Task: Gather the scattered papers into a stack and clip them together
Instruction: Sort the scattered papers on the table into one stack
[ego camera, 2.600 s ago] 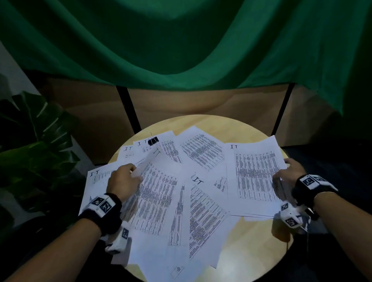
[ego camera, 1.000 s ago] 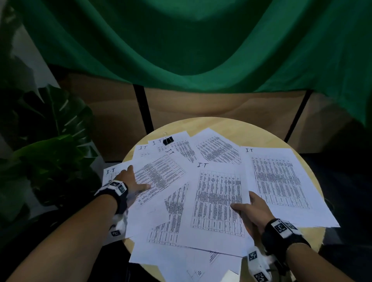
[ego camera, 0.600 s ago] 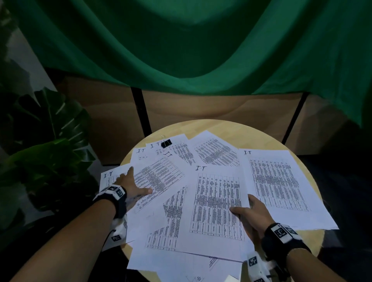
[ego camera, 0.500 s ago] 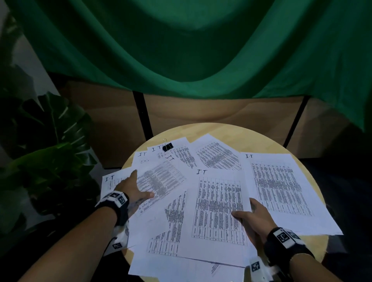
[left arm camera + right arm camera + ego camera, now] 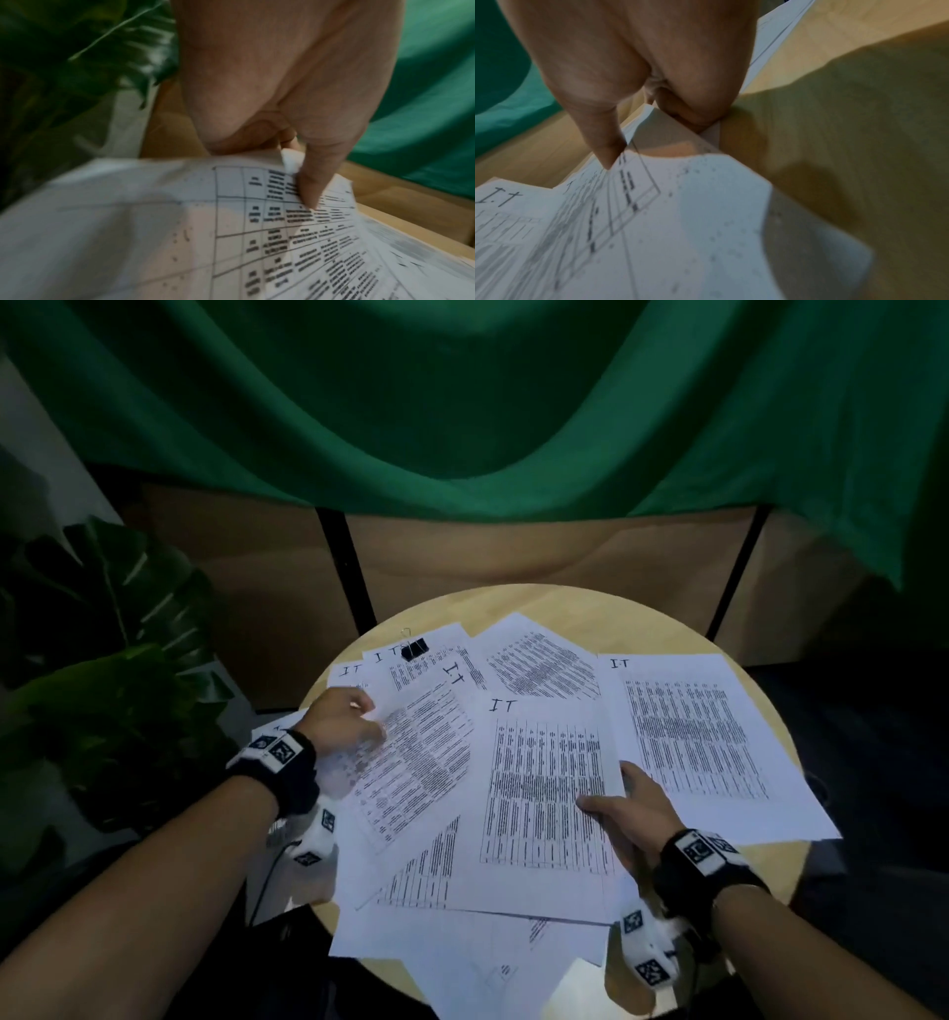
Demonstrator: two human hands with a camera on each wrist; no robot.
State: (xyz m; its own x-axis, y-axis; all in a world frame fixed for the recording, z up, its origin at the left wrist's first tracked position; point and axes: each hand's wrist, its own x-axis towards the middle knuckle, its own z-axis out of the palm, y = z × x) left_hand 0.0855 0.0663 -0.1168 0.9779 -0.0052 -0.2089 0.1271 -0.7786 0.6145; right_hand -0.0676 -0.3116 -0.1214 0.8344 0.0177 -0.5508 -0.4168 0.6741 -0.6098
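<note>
White printed paper sheets [image 5: 544, 793]: still scattered; left hand [image 5: 341, 724] now pinching angled sheet [image 5: 416, 762], right hand [image 5: 634, 806] pinching centre sheet; gathering underway, black binder clip [image 5: 414, 649] untouched.

The printed text on the papers [image 5: 544, 793] is too small to be read in the head view and is smeared by blur in both wrist views. The near sheets are cut off by the lower edge of the head picture. Much of the desk [image 5: 565, 603] is hidden under paper. The fingers of the left hand [image 5: 341, 721] are hidden behind the palm in the left wrist view, beyond the thumb. The clip [image 5: 414, 649] is too small for detail.
</note>
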